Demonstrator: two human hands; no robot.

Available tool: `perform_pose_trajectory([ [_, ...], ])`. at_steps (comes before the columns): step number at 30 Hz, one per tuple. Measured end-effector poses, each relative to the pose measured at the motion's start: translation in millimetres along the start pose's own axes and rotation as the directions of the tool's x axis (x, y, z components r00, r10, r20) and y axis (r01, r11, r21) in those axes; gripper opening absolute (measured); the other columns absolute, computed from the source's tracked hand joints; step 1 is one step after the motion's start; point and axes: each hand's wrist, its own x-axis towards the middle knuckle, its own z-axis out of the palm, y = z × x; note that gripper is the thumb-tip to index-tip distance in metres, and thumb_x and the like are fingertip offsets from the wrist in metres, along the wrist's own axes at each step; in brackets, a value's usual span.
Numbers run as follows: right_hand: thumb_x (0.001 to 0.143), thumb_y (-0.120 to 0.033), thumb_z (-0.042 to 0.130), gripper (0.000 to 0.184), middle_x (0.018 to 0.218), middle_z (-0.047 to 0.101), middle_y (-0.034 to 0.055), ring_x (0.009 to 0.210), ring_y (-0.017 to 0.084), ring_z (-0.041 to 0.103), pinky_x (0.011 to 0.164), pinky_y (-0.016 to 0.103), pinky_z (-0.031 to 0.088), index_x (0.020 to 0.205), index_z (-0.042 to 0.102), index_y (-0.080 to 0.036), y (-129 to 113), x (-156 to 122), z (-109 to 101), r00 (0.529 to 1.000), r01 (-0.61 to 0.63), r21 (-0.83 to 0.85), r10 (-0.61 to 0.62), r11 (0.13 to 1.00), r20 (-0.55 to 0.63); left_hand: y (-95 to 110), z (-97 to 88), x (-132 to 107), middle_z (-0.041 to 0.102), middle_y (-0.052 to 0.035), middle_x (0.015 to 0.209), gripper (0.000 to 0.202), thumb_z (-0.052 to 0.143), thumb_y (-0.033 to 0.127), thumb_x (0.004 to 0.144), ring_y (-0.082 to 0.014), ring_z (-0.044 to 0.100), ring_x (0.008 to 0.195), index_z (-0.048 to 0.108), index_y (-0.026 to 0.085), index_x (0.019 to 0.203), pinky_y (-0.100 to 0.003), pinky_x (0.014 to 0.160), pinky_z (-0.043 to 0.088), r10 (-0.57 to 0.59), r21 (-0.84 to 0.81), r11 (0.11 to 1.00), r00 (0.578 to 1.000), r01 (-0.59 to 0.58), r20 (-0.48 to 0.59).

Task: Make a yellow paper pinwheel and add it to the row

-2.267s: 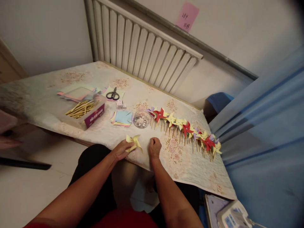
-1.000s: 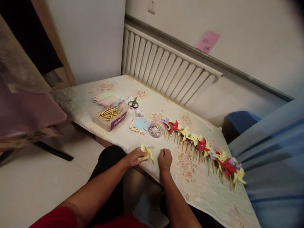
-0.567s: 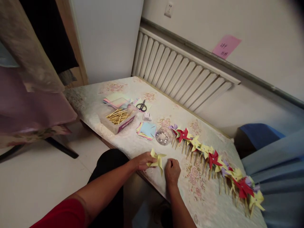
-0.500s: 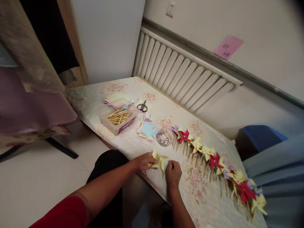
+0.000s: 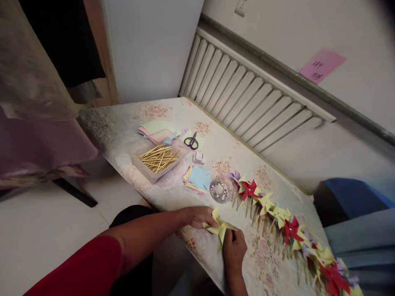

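A yellow paper pinwheel (image 5: 219, 225) lies at the near edge of the flowered table (image 5: 123, 123). My left hand (image 5: 199, 215) grips its left side with closed fingers. My right hand (image 5: 235, 246) is closed in a pinch and touches the pinwheel's right side; what it pinches is too small to make out. A row of finished red, yellow and purple pinwheels (image 5: 277, 216) on sticks runs to the right of my hands.
A clear round container of shiny bits (image 5: 219, 190) sits just beyond my hands, next to a stack of coloured paper squares (image 5: 197, 180). Farther left are a plastic box of wooden sticks (image 5: 159, 158), scissors (image 5: 191, 142) and more paper. A radiator (image 5: 247, 90) lines the wall.
My view has swung left and down. My right hand has moved from beside the yellow pinwheel up against its right side; my left hand has kept its hold.
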Motion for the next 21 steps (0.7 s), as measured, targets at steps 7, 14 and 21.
perform_pose_trajectory([
  [7,0.083,-0.04,0.055,0.024,0.074,0.066,0.0049,0.074,0.024,0.061,0.073,0.035,0.048,0.072,0.066,-0.022,-6,-1,-5,0.998,-0.063,0.003,0.063,0.998,-0.002,-7,-3.2,5,0.07,-0.0033,0.075,0.036,0.09,0.021,0.046,-0.0192,0.061,0.072,0.074,0.018,0.078,-0.034,0.077,0.049,-0.013,-0.045,0.999,1.0,0.013,-0.007],
  [14,0.073,-0.043,0.061,0.028,0.076,0.071,0.0058,0.071,0.025,0.064,0.065,0.036,0.051,0.082,0.072,-0.019,-9,1,-16,0.924,-0.362,0.124,0.374,0.924,-0.084,-23,-10.4,25,0.068,-0.0035,0.07,0.032,0.087,0.019,0.043,-0.0197,0.06,0.067,0.072,0.017,0.071,-0.033,0.067,0.049,-0.06,-0.037,0.998,0.996,0.058,-0.069],
  [21,0.079,-0.039,0.067,0.021,0.061,0.058,-0.0027,0.056,0.014,0.053,0.056,0.026,0.045,0.082,0.068,-0.018,-104,100,-39,0.954,-0.153,0.289,0.217,0.945,-0.206,-25,-13.5,34,0.065,-0.0019,0.061,0.024,0.085,0.017,0.045,-0.0169,0.056,0.052,0.068,0.016,0.062,-0.031,0.052,0.047,-0.046,0.016,0.999,0.991,0.048,-0.123],
])
